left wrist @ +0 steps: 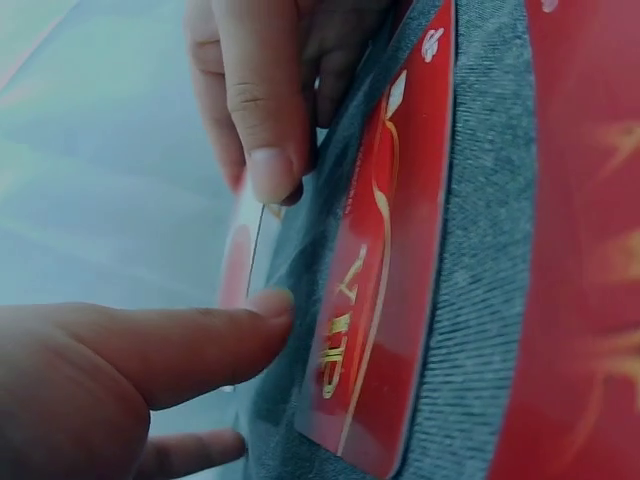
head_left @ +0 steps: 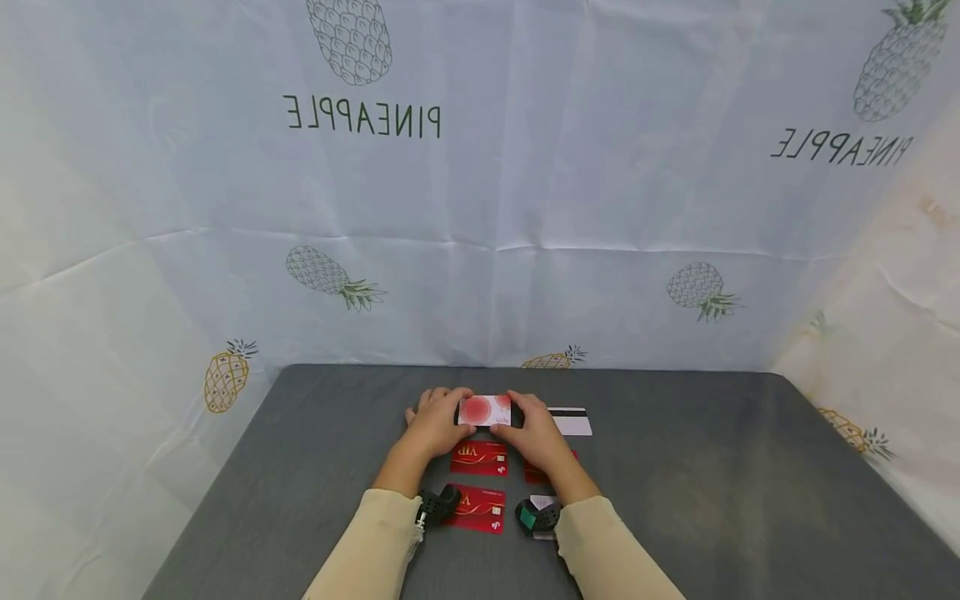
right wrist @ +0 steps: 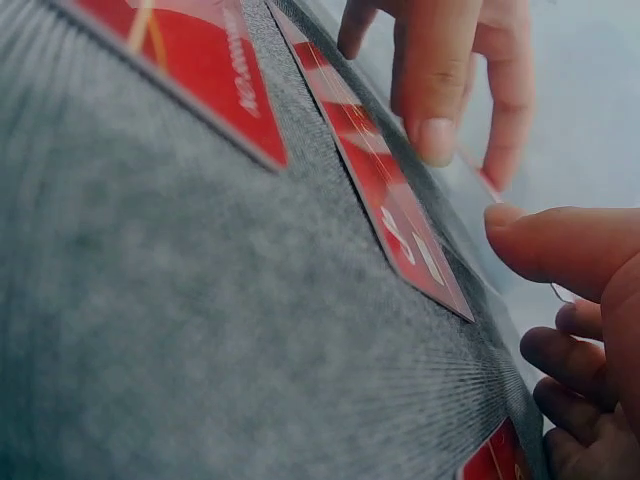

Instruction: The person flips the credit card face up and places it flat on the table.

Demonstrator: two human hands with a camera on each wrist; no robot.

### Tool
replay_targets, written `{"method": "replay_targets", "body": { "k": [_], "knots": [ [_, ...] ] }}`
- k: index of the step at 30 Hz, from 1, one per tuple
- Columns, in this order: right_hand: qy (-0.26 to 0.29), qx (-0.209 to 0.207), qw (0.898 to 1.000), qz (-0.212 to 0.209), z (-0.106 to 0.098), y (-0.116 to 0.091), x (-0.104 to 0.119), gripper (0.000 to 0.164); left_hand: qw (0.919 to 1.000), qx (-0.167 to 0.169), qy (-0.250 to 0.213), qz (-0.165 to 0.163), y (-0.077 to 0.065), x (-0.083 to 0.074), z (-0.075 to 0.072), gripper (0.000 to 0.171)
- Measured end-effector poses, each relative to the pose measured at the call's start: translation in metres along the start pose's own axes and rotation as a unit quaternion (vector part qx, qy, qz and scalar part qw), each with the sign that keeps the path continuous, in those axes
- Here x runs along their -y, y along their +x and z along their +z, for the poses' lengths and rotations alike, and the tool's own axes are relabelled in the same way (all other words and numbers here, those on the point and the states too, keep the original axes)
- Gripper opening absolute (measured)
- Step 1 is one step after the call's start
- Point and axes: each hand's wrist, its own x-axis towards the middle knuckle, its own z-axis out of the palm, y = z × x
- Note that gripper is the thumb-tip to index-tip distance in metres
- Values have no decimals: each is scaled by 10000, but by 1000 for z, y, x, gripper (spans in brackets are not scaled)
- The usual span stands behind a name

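Note:
A white card with red circles (head_left: 484, 410) is held between the hands near the far part of the table. My left hand (head_left: 437, 427) pinches its left end between thumb and fingers. The right hand (head_left: 536, 432) pinches the opposite end the same way. Just below the held card lies a red VIP card (head_left: 478, 458), face up. The left wrist view shows that VIP card (left wrist: 385, 250) close beside both thumbs. In the right wrist view, the left hand (right wrist: 455, 80) faces the right hand (right wrist: 590, 280) across the white card, which is mostly hidden there.
Another red VIP card (head_left: 477, 508) lies nearer, partly behind the left wrist strap. A white card with a black stripe (head_left: 572, 422) lies right of the right hand. The right arm partly covers a red card (head_left: 534, 473) and a pale card (head_left: 543, 502). The grey table (head_left: 675, 467) meets a pineapple-print cloth.

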Motion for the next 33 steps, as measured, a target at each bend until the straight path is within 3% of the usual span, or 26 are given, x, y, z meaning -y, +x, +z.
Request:
{"method": "replay_targets", "body": {
  "k": [23,33],
  "knots": [
    [-114,-71,9999,-75,1,0,4,64,9990,-5,455,-37,-4,3,-1,53],
    [-4,-247,9997,-88,-6,-5,11,60,9992,121,371,-59,-4,4,-1,56]
  ]
}}
